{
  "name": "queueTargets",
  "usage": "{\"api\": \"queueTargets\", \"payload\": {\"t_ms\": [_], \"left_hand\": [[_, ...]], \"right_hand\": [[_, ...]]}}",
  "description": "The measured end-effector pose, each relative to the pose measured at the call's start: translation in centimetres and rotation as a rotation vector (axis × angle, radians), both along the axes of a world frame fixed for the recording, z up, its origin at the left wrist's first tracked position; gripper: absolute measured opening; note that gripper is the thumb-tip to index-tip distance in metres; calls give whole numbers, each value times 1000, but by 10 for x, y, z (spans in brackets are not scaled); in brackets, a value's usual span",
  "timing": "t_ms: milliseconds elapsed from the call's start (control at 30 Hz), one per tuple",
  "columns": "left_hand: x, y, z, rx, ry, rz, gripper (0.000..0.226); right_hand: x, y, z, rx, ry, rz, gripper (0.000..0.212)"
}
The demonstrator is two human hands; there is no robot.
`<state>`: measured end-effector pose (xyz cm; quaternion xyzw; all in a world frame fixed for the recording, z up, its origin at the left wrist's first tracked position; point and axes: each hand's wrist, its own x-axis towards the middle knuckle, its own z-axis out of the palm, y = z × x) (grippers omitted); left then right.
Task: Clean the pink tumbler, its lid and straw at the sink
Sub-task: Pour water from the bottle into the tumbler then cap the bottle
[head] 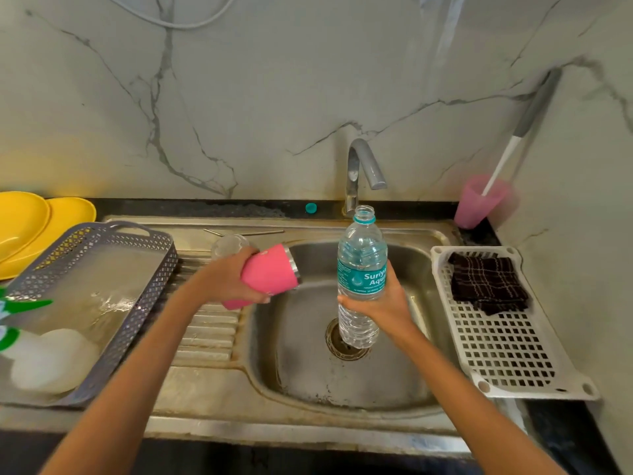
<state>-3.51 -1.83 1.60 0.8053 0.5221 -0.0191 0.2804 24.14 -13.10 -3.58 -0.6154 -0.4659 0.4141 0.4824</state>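
Bare forearms (144,354) lead to bare left hand (233,277) and right hand (385,305).

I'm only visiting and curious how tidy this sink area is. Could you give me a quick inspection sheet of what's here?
Surface: steel sink; no water seen running from the faucet.
Job's things: pink tumbler tipped sideways, mouth toward the water bottle; clear lid on the drainboard behind it; metal straw on the sink's back rim.
Clutter: teal cap, grey basket, yellow plates, white rack with dark cloth, pink cup holding a brush.
Hands: left hand grips the tumbler; right hand grips the uncapped bottle upright over the drain.
Cables: one grey cable on the wall, top.
Surroundings: marble-look wall.
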Motion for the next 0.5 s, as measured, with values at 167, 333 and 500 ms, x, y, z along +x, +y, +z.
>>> {"api": "queueTargets", "payload": {"t_ms": [167,333,500], "left_hand": [[25,-38,-31,-121,-705,227,93],[51,-46,-43,-119,-876,281,102],[72,-46,-35,-96,-928,253,102]], "right_hand": [[18,-5,19,29,-161,57,80],[40,-4,36,58,-344,150,85],[56,2,50,138,-476,209,84]]}}
